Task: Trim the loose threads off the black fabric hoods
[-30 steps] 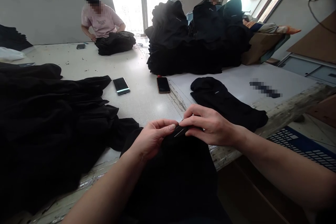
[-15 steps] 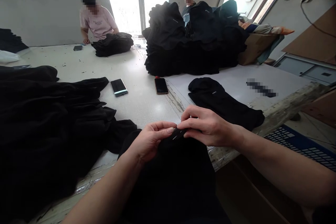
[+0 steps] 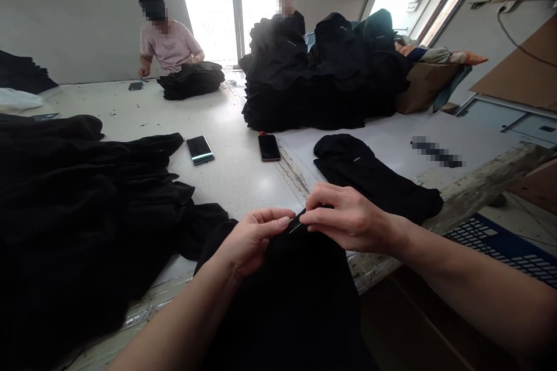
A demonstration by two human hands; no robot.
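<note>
A black garment (image 3: pixel 287 301) hangs from my two hands at the near edge of the table. With thumb against forefinger, my left hand (image 3: pixel 255 237) pinches its upper edge. Just to the right, the closed fingertips of my right hand (image 3: pixel 343 217) grip the same edge. Between the hands a thin pale line shows on the cloth; I cannot tell whether it is thread, print or a needle. Beyond my right hand lies a folded black garment (image 3: pixel 369 174) with a small white mark. A heap of black garments (image 3: pixel 87 203) covers the table at the left.
Two phones, one silver-edged (image 3: pixel 200 149) and one dark (image 3: pixel 268 148), lie on the white table (image 3: pixel 235 179). Tall black garment stacks (image 3: pixel 304 93) stand behind them. Two people are across the table, one beside a smaller pile (image 3: pixel 191 80). A blue crate (image 3: pixel 500 243) sits low right.
My right hand has shifted slightly right along the cloth edge, widening the gap between my fingertips. The whole view has tipped up a little; one person across the table appears farther left.
</note>
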